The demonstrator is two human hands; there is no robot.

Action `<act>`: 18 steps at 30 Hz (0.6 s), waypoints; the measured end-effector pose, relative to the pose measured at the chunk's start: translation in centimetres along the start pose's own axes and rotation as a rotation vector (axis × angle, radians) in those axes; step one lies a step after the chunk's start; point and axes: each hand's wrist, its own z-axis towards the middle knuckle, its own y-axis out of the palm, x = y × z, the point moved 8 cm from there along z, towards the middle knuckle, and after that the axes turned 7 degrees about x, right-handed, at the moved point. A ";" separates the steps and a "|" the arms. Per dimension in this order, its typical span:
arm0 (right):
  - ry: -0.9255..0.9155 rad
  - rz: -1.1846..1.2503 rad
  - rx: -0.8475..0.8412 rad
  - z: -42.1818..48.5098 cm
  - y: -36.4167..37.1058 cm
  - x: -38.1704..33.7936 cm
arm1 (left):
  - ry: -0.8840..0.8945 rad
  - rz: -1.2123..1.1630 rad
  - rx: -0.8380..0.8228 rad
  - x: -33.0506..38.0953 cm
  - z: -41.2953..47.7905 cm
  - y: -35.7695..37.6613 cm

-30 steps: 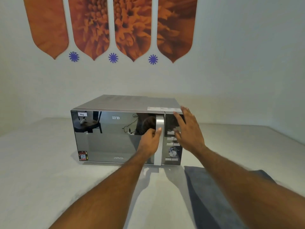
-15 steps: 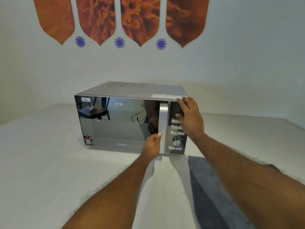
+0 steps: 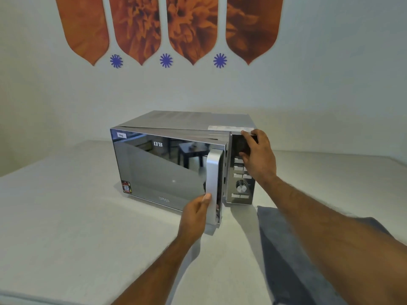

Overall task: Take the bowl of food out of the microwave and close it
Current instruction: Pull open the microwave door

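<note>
Microwave (image 3: 182,122): silver, standing on a pale counter (image 3: 66,216) against the wall; every place below is given from it.
Door (image 3: 163,170): mirrored front, hinged at the microwave's left edge, swung a little way out so a narrow gap shows at its right edge.
Handle (image 3: 213,183): upright silver bar on the door's right edge.
Left hand (image 3: 195,213): at the lower end of the handle, thumb pressed on its front face, the other fingers curled behind it, clamped on the handle.
Right hand (image 3: 258,156): laid on the control panel (image 3: 241,192) at the microwave's right end, fingers a little apart and bent over the panel's top corner, thumb on the dark display; it braces and grips nothing.
Knob (image 3: 241,186): round, silver, on the lower panel just under the right hand.
Bowl of food: inside cannot be seen through the gap or the mirrored door, so its place cannot be told.
Cloth (image 3: 284,249): dark grey, flat on the counter in front of the microwave's right end, under the right forearm.
Wall decals (image 3: 191,29): orange petal shapes with small blue stars, above the microwave.
</note>
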 end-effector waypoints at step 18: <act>0.112 0.779 -0.001 -18.4 -1.2 -11.8 | 0.211 0.045 0.266 2.3 -11.0 -12.3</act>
